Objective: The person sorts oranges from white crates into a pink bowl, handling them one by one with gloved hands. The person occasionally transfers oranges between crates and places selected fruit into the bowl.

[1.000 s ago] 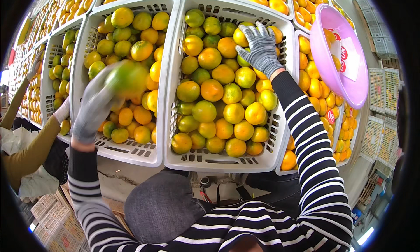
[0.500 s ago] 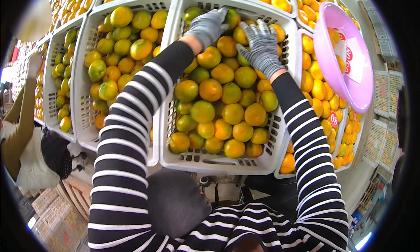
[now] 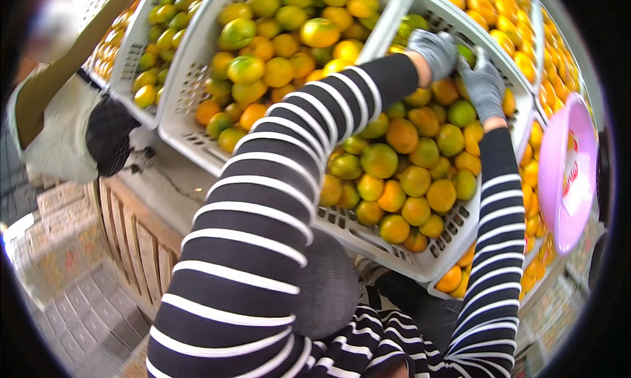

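Both of my hands wear grey knitted gloves and reach to the far end of a white slotted crate [image 3: 420,267] full of green and orange mandarins [image 3: 415,181]. My left hand [image 3: 434,54] is curled with its fingers closed; what sits under them is hidden. Just to its right, my right hand [image 3: 484,88] has thumb and fingers around a green mandarin [image 3: 466,53], which lies between the two hands. More mandarins rest below my wrists.
Left stands another white crate [image 3: 172,125] of mandarins, with a narrower one [image 3: 125,94] beyond. A pink basin [image 3: 557,181] leans over crates of orange fruit at right. Another person's arm [image 3: 75,63] is at far left, above a wooden pallet [image 3: 135,237].
The view has swung left, so the crates appear shifted right and tilted. My hands have come closer together, and the right hand's spread fingers have closed around a green mandarin.
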{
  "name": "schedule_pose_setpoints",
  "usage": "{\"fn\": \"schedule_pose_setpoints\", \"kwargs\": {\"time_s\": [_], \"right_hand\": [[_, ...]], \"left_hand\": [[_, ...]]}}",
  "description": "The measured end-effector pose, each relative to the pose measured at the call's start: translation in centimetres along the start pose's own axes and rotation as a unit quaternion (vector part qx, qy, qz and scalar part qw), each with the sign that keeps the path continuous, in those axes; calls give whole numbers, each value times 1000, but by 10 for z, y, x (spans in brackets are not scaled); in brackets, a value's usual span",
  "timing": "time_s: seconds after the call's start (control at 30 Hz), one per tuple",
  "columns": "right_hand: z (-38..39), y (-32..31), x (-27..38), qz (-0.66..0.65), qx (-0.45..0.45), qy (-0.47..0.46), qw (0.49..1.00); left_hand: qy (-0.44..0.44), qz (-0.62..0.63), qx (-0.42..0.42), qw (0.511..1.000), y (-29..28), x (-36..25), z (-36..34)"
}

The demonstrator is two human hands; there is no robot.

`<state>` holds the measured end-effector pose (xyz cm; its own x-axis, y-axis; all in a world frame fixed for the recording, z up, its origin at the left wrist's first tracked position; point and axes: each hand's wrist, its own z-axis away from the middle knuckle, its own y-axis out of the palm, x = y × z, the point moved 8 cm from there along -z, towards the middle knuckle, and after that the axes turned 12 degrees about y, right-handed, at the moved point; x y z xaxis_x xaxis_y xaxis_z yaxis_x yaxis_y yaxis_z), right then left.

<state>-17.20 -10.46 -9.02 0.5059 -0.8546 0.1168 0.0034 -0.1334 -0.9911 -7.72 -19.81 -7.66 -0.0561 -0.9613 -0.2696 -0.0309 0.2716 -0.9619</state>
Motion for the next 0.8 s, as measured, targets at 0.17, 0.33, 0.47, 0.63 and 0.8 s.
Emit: {"fn": "schedule_pose_setpoints", "kwargs": {"time_s": [0.17, 0.33, 0.47, 0.63, 0.8], "right_hand": [[0, -11, 10, 117, -18, 55, 991], [0, 1, 21, 161, 29, 41, 986], [0, 24, 22, 150, 36, 42, 987], [-2, -4, 4, 125, 23, 70, 989], [-3, -1, 14, 98, -1, -13, 995]], "left_hand": [[-27, -22, -71, 997, 13, 19, -14], [-22, 296, -141, 945, 13, 36, -14], [-37, 428, -266, 863, -73, 29, 136], [-168, -60, -53, 983, -91, 140, 352], [-464, 6, 260, 847, -13, 168, 481]]}}
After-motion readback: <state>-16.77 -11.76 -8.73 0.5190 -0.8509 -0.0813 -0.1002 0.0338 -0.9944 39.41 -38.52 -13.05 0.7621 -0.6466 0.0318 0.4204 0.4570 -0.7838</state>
